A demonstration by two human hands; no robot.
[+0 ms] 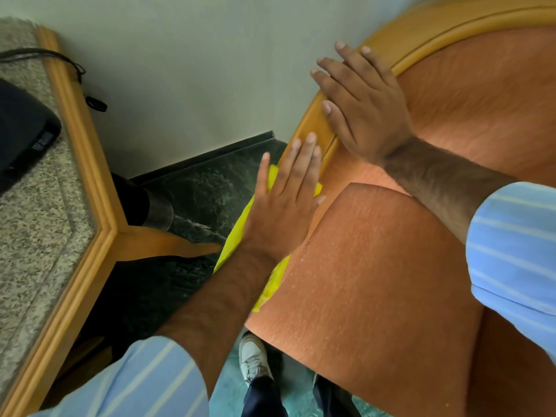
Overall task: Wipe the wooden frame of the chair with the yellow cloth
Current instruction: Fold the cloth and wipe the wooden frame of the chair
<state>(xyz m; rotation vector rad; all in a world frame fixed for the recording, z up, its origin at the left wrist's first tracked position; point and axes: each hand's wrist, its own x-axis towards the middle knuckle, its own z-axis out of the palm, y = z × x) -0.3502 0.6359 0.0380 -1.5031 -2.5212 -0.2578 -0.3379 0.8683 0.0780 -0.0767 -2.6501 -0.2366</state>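
Observation:
The chair has orange upholstery (376, 266) and a curved light wooden frame (313, 127) that runs from the upper right down to the middle. My left hand (282, 203) lies flat, fingers spread, pressing the yellow cloth (237, 236) against the frame's lower left side. Most of the cloth is hidden under the hand and forearm. My right hand (364, 106) rests palm down on the frame a little higher up, fingers apart, holding nothing.
A granite-topped table with a wooden rim (90, 164) stands close on the left, with a black device (21, 130) and a cable on it. A pale wall is behind, with dark green marble floor (204, 188) between table and chair. My white shoe (252, 359) is below.

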